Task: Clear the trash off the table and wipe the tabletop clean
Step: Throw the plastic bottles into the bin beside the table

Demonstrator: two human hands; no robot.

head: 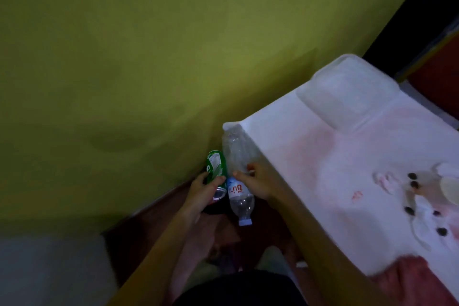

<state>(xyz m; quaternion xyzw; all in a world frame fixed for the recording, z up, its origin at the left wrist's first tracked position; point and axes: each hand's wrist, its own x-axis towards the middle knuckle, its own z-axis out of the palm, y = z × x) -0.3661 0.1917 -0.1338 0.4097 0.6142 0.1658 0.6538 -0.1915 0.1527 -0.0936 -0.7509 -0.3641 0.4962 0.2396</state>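
My left hand (202,194) grips a green drink can (215,169), held low beside the table's left edge above a dark opening near the floor. My right hand (257,181) grips a clear plastic water bottle (238,196) with a white label, its blue cap pointing down toward me. The two items sit side by side, almost touching. The white table (310,156) stretches to the right, with pinkish red stains (357,195) on its top.
A clear plastic food box (347,89) lies at the table's far end. Crumpled tissue (383,180), dark bottle caps (412,180) and other scraps lie at the right. A reddish cloth (417,278) sits at the near corner. A yellow-green wall (149,57) is close on the left.
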